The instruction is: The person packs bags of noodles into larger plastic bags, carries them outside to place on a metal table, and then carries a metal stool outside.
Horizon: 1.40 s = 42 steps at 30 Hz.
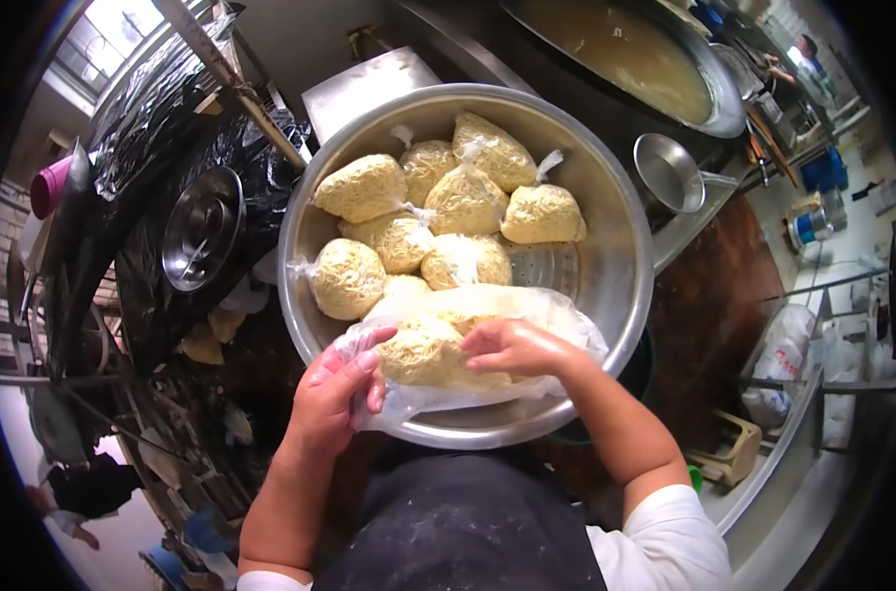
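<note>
A large round metal basin [630,246] holds several knotted clear plastic bags of pale yellow shreds, such as the rounded bag [348,280] at its left. Nearest to my body, an untied clear bag [556,317] lies spread over the basin's near part, with shreds [423,352] in it. My left hand [342,379] has its fingers and thumb closed round the gathered left end of this bag. Over the bag's right part is my right hand [517,349], fingers apart and curved toward the shreds.
A big pan of cloudy liquid [635,59] stands at the back right, with a metal ladle bowl [671,172] below it. Left of the basin are a metal bowl [204,229] and black plastic sheeting [138,128]. A person's hand [86,537] shows at the lower left.
</note>
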Available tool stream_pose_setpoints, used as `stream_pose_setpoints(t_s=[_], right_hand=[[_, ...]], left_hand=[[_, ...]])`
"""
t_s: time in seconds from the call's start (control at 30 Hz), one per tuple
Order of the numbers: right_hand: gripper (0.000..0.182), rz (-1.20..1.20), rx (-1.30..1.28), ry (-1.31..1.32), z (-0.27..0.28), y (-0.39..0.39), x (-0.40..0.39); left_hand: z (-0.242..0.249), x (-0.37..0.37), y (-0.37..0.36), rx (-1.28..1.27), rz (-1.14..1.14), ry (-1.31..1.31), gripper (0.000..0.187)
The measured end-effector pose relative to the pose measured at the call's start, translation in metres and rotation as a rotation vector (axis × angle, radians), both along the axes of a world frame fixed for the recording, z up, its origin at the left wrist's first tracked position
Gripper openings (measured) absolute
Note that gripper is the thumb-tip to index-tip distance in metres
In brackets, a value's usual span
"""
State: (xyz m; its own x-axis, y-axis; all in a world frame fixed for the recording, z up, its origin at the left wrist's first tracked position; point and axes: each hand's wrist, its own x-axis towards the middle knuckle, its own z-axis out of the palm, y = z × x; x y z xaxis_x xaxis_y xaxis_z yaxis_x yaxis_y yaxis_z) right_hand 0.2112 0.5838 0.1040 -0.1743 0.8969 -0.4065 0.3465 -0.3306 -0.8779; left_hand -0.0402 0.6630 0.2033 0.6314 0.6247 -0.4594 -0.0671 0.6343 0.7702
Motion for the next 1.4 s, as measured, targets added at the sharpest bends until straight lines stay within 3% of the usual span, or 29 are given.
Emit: stream_pose_setpoints(t_s=[0.03, 0.1, 0.17, 0.23, 0.3, 0.37, 0.43, 0.47, 0.5, 0.57, 0.63, 0.8, 0.9, 1.0, 1.1, 1.13, 1.17, 1.2, 1.3, 1.37, 1.4], right_hand=[[0.025, 0.042, -0.060, 0.046, 0.007, -0.002, 0.012], [0.021, -0.081, 0.072, 0.113, 0.011, 0.003, 0.037], [0.017, -0.332, -0.001, 0.279, 0.044, 0.025, 0.060], [0.022, -0.555, 0.165, 0.172, 0.040, 0.056, 0.083], [0.029, -0.562, 0.451, -0.554, 0.011, 0.091, 0.106], [0.043, -0.643, 0.444, -0.751, -0.043, 0.116, 0.146], [0.061, -0.699, 0.010, -0.612, -0.047, 0.135, 0.166], [0.066, -0.751, -0.023, -0.708, -0.084, 0.147, 0.182], [0.070, -0.644, -0.124, -0.822, -0.107, 0.156, 0.195], [0.065, -0.670, -0.031, -0.812, -0.115, 0.150, 0.192], [0.048, -0.625, 0.014, -0.594, -0.137, 0.147, 0.204], [0.040, -0.507, 0.145, -0.881, -0.130, 0.108, 0.179], [0.039, -0.529, 0.011, -0.832, -0.156, 0.084, 0.202], [0.045, -0.606, -0.049, -0.680, -0.200, 0.066, 0.222], [0.046, -0.942, -0.014, -0.175, -0.254, 0.060, 0.234], [0.045, -0.830, 0.058, -0.318, -0.262, 0.057, 0.248], [0.042, -1.094, -0.069, -0.155, -0.197, 0.061, 0.205], [0.041, -1.127, -0.026, 0.094, -0.103, 0.054, 0.144], [0.031, -0.644, 0.728, -0.632, -0.115, 0.039, 0.154], [0.024, -0.471, 0.898, -1.252, -0.112, 0.036, 0.164], [0.023, -0.852, 0.634, -0.675, -0.055, 0.035, 0.131]], left_hand=[[-0.002, -0.004, -0.001, -0.012, 0.005, -0.012, 0.038], [-0.003, -0.011, -0.005, -0.027, -0.032, -0.013, 0.039], [-0.001, -0.013, -0.011, -0.035, -0.063, -0.004, 0.041], [0.003, -0.010, -0.016, -0.030, -0.079, 0.011, 0.043], [0.004, -0.006, -0.017, -0.068, -0.100, 0.009, 0.045], [0.008, -0.003, -0.016, -0.080, -0.085, 0.085, 0.046], [0.006, 0.003, -0.016, -0.096, -0.104, 0.007, 0.046], [-0.002, 0.003, -0.018, 0.015, -0.129, 0.042, 0.045], [-0.013, 0.004, -0.021, 0.090, -0.134, 0.021, 0.046], [-0.029, 0.002, -0.031, 0.090, -0.094, -0.064, 0.047], [-0.025, -0.004, -0.030, 0.073, -0.127, -0.057, 0.049], [-0.029, -0.009, -0.026, 0.009, -0.150, -0.115, 0.047], [-0.031, -0.001, -0.027, 0.004, -0.203, -0.132, 0.048], [-0.027, 0.007, -0.026, 0.074, -0.273, -0.126, 0.052], [-0.008, 0.004, -0.023, 0.153, -0.306, -0.071, 0.055], [-0.004, 0.000, -0.022, 0.128, -0.308, -0.022, 0.056], [-0.003, -0.004, -0.022, 0.084, -0.258, -0.038, 0.056], [-0.003, -0.007, -0.022, 0.042, -0.200, -0.018, 0.055], [-0.008, -0.013, -0.016, -0.106, -0.191, -0.063, 0.052], [-0.014, -0.024, -0.011, -0.122, -0.244, -0.151, 0.057], [-0.013, -0.022, -0.012, -0.086, -0.251, -0.110, 0.064]])
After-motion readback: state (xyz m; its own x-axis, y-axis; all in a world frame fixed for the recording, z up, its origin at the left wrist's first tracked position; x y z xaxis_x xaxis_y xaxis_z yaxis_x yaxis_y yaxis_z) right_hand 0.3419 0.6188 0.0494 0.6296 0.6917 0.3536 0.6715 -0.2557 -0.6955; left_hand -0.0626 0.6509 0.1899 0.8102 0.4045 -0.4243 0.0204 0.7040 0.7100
